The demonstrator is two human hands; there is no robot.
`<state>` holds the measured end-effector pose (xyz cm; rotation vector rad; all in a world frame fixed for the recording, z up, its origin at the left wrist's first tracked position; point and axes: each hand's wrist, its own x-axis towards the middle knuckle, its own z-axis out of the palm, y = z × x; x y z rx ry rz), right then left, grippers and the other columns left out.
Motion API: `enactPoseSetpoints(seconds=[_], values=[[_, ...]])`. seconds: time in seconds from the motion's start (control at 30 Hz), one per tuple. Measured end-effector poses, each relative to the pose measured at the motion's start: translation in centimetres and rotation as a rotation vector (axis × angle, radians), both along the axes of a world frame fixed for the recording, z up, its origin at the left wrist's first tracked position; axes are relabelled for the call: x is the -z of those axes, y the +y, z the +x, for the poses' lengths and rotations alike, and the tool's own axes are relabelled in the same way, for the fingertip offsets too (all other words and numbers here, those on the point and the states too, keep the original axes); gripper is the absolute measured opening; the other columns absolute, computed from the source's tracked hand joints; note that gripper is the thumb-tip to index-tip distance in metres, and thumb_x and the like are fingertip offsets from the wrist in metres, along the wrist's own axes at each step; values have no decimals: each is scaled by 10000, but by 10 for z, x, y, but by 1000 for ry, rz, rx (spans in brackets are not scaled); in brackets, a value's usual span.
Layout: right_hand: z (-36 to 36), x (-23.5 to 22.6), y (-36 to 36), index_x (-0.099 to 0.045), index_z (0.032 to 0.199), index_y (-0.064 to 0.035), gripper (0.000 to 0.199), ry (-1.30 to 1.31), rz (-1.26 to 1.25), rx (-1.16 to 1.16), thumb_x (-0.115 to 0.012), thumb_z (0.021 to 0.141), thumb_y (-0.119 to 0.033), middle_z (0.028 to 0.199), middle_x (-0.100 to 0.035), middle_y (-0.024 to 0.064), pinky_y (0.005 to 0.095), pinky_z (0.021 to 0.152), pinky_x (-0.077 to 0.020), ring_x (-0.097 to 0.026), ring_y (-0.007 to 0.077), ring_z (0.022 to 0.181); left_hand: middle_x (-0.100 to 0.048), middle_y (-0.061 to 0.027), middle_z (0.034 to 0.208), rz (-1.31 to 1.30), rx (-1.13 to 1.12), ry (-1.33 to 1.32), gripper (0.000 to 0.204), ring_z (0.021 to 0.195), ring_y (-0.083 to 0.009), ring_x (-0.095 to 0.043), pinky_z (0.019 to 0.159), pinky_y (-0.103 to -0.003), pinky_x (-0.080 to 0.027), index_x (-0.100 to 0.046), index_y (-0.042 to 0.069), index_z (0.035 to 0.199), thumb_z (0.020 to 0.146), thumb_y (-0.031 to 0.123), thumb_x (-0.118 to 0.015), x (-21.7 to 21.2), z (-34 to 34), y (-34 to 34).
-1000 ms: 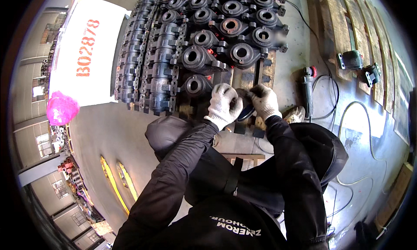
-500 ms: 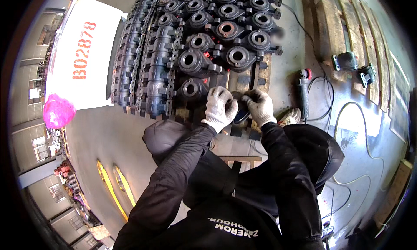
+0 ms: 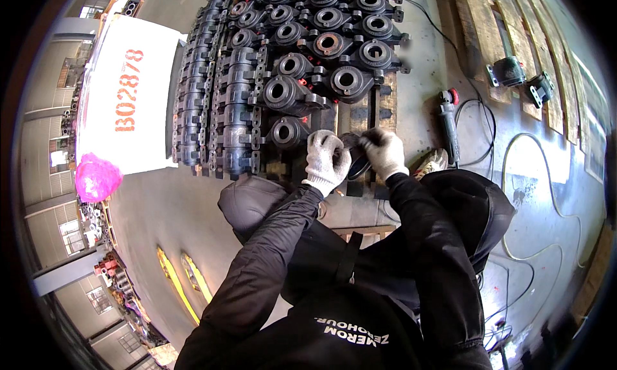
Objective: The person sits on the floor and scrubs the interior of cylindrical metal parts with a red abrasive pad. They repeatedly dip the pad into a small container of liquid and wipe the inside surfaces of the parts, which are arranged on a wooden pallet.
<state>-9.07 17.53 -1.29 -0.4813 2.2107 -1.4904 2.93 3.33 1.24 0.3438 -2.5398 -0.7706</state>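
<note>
Both my hands wear off-white knit gloves and sit close together at the near edge of the pallet. Between them is a black metal part (image 3: 359,167) with a rounded edge; much of it is covered by the gloves. My right hand (image 3: 385,153) is closed on its upper right side. My left hand (image 3: 325,160) has its fingers curled in, thumb against the part's left side; what its fingertips pinch is hidden. Just left of my left hand lies a black ring-ended casting (image 3: 285,133), with another ring-ended casting (image 3: 281,91) beyond it.
Rows of black castings (image 3: 329,45) and stacked cylindrical parts (image 3: 236,116) fill the wooden pallet (image 3: 358,118). An angle grinder (image 3: 448,127) and its cable lie right on the floor. Two black parts (image 3: 508,72) rest by slatted pallets (image 3: 483,32). A white panel (image 3: 128,87) stands left, yellow forks (image 3: 172,281) below.
The whole view has shifted and turned slightly. My hands stay at the black metal part, and a little more of it shows between the gloves.
</note>
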Motion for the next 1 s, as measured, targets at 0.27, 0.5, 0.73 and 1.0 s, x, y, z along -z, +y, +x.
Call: enactPoseSetpoints(seconds=[0.27, 0.5, 0.73, 1.0], values=[[-49, 21, 24, -762, 932, -49, 206, 343, 144, 236, -809, 801, -200, 906, -745, 187, 442, 777, -572, -722, 376, 828, -570, -168, 1162, 84, 8, 68, 252, 1092, -398, -563, 957, -473, -466, -640, 76, 1039, 792, 111, -679, 2, 4, 8], [-127, -179, -3, -735, 1078, 8, 206, -100, -610, 219, -781, 939, -138, 949, -763, 92, 274, 773, -608, -725, 150, 812, -573, -44, 1129, 783, -334, -31, 518, 911, -131, -531, 779, -291, -483, -552, 96, 1361, 849, 27, -579, 25, 11, -9], [-119, -192, 33, -711, 1191, 4, 266, -72, -511, 420, -684, 1019, -196, 1090, -754, 96, 287, 861, -589, -725, 168, 957, -590, -30, 979, 795, -339, -230, 498, 693, -105, -515, 570, -275, -458, -483, 109, 1444, 963, 97, -610, 36, 33, -24], [-107, -196, 13, -685, 1209, 1, 273, -195, -712, 278, -666, 1027, -203, 1078, -736, 79, 287, 877, -560, -701, 166, 934, -636, -89, 1050, 731, -497, -469, 374, 750, -143, -580, 618, -316, -504, -488, 64, 1302, 1013, 256, -629, 81, 82, -43]])
